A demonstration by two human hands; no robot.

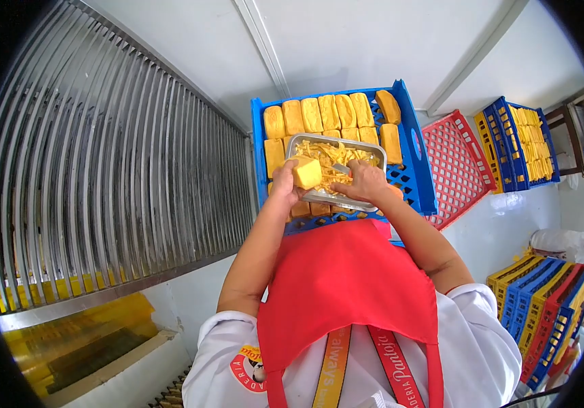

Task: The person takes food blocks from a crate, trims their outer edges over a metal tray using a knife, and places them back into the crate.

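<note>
My left hand (283,182) is closed around a yellow bread loaf (307,175), its cut-looking end facing the middle. My right hand (368,181) grips a knife (340,168) whose short visible blade points left towards the loaf, apart from it. The handle is hidden in my fingers. Both hands are over a metal tray (382,155) full of thin yellow crust trimmings (326,151). That tray lies on top of loaves in a blue crate (428,190). Rows of golden loaves (311,114) fill the crate's far side; others are partly hidden under the tray.
A red crate (452,170) lies right of the blue one. Beyond it, a stacked blue crate (518,146) holds yellow pieces. Several coloured crates (537,306) stand at lower right. A slatted metal rack (115,156) runs along the left, close to my left arm.
</note>
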